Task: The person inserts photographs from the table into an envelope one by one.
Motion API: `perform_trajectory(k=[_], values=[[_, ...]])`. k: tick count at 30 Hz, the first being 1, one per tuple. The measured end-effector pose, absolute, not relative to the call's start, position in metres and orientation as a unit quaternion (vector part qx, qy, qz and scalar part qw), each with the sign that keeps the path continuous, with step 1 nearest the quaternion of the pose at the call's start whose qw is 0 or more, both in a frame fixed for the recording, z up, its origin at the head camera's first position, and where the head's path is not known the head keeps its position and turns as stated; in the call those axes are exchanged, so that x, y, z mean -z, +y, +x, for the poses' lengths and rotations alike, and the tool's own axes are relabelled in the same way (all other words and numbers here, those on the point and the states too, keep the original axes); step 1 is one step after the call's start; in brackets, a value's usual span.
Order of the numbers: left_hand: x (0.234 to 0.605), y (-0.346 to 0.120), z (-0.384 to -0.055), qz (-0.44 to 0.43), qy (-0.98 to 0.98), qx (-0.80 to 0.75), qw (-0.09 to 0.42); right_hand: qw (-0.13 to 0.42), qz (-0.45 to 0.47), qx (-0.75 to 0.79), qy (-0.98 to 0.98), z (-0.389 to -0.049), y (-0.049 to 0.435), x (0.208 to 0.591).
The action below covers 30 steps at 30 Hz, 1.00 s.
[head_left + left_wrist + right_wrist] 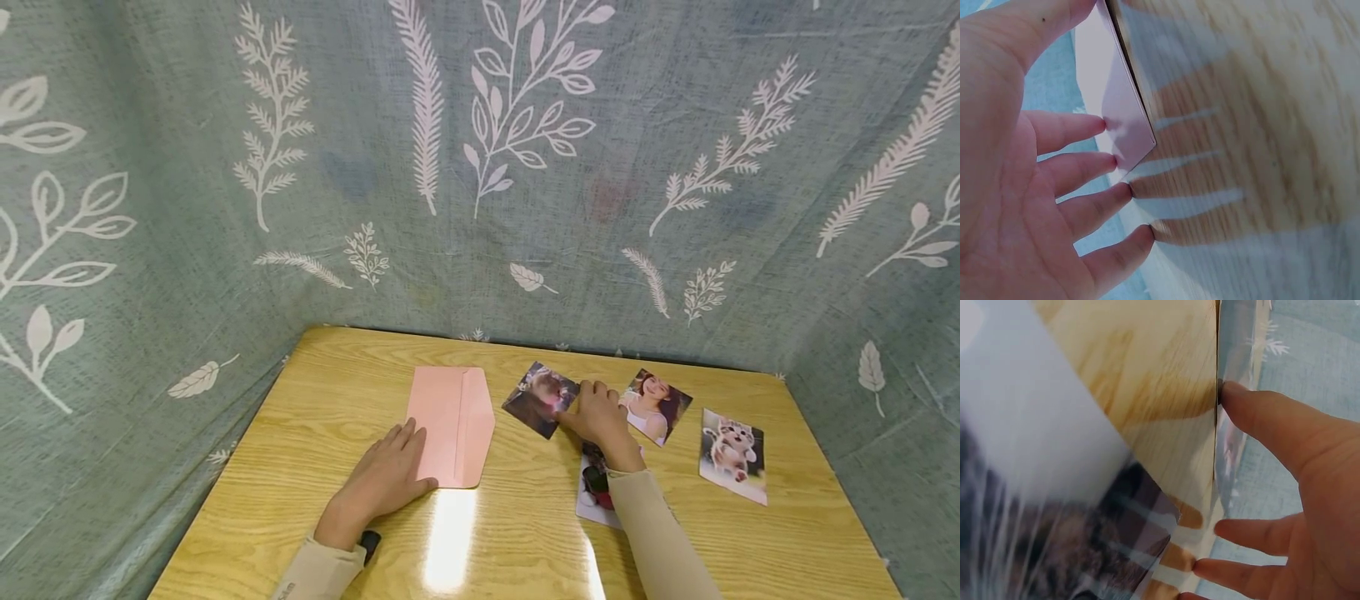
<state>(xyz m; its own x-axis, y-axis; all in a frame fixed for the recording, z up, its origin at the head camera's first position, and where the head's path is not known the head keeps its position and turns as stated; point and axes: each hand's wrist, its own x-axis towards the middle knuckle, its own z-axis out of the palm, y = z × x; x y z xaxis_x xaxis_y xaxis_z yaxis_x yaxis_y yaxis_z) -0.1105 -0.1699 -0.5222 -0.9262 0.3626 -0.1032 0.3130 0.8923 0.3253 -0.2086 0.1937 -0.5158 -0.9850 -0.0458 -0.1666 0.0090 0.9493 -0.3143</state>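
A pink envelope point(437, 408) lies on the table with its flap side toward the right. My left hand point(378, 473) rests at its lower left edge; in the left wrist view its fingers are spread, some touching the envelope point(1107, 81), others the wood. Right of the envelope lies a dark photo point(534, 404) of what looks like an animal. My right hand point(603, 417) touches its right corner with the thumb, while the other fingertips sit apart from it on the table. Another photo point(596, 500) lies under the right wrist, partly hidden by the forearm.
A photo of a smiling person point(647, 408) lies just right of the right hand. Farther right is a kitten photo point(731, 454). The wooden table point(352, 358) meets a leaf-patterned cloth point(465, 267) at its back edge.
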Motion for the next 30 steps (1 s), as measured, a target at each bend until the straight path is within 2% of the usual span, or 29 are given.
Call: perform_trajectory(k=[15, 22, 30], values=[[0.52, -0.166, -0.108, 0.17, 0.967, -0.167, 0.091, -0.027, 0.02, 0.153, 0.988, -0.216, 0.195, 0.52], [0.521, -0.166, -0.106, 0.169, 0.966, -0.171, 0.093, -0.051, 0.022, 0.192, 0.98, -0.219, 0.202, 0.523], [0.522, -0.166, -0.107, 0.171, 0.967, -0.168, 0.086, -0.067, 0.028, 0.33, 0.941, -0.22, 0.208, 0.519]])
